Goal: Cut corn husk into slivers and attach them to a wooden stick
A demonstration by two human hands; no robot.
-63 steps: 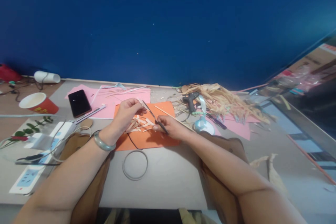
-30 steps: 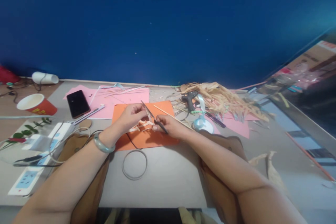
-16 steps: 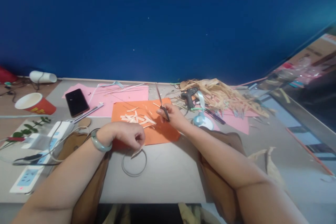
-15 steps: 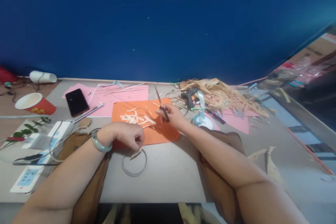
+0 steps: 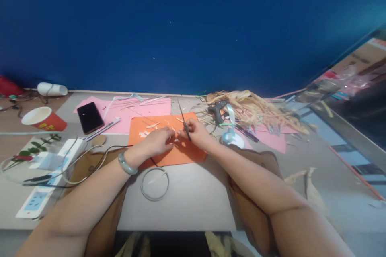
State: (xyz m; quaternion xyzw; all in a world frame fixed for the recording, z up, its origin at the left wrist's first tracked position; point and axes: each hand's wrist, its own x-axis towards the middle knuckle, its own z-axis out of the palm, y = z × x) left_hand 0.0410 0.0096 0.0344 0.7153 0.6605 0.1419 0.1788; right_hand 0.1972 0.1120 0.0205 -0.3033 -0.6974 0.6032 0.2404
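Note:
My right hand [image 5: 196, 133] is closed round the handles of small scissors [image 5: 183, 118], whose blades point up and away. My left hand [image 5: 158, 140] rests on the orange sheet [image 5: 181, 153] beside the right hand, fingers curled over the pale cut strips [image 5: 145, 132]; what its fingertips hold is hidden. A green bangle [image 5: 127, 163] sits on my left wrist. A grey wire ring [image 5: 155, 184] lies on the table just in front of the orange sheet, with one pale strip inside it.
Pink paper [image 5: 135, 108], a black phone [image 5: 90, 117] and a red paper cup [image 5: 44, 118] lie to the left. White power strips [image 5: 48, 176] with cables lie at the left edge. A glue gun [image 5: 217, 111], raffia pile [image 5: 256, 112] and blue ribbon roll [image 5: 231, 138] lie to the right.
My left hand dropped a strip by the wire ring, then moved back up onto the orange sheet beside the right hand. The scissors stayed raised in my right hand.

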